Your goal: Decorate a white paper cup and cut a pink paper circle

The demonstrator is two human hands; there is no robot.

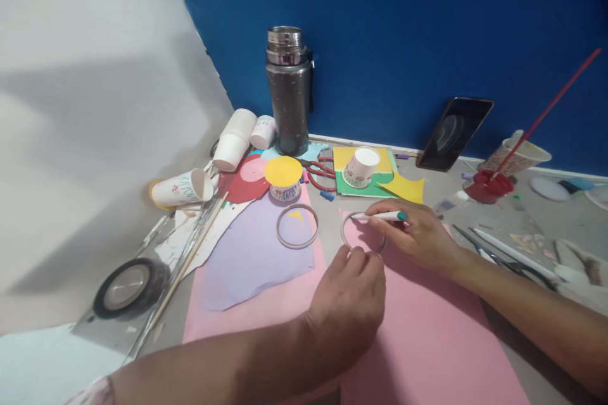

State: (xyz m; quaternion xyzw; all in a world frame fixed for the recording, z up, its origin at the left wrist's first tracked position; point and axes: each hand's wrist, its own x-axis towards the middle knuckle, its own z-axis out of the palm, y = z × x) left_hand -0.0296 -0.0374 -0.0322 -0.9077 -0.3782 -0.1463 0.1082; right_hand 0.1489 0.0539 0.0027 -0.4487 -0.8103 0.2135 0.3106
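My right hand [413, 237] grips a white marker [389, 216] with a green end. Its tip meets the far edge of a thin ring [342, 233], which looks like a bangle, lying on a pink sheet [427, 342]. My left hand [351, 297] has its fingers closed on the near edge of that bangle and partly hides it. Left of both hands, a second bangle [297, 245] rests on a lilac sheet [256, 266] with a small yellow scrap inside it.
Behind lie a cup topped with a yellow disc [284, 171], an upturned paper cup [361, 168], red-handled scissors [320, 171] and a steel flask [289, 101]. A phone [455, 133] leans on the blue wall. Tape [126, 286] sits left; black scissors [503, 259] lie right.
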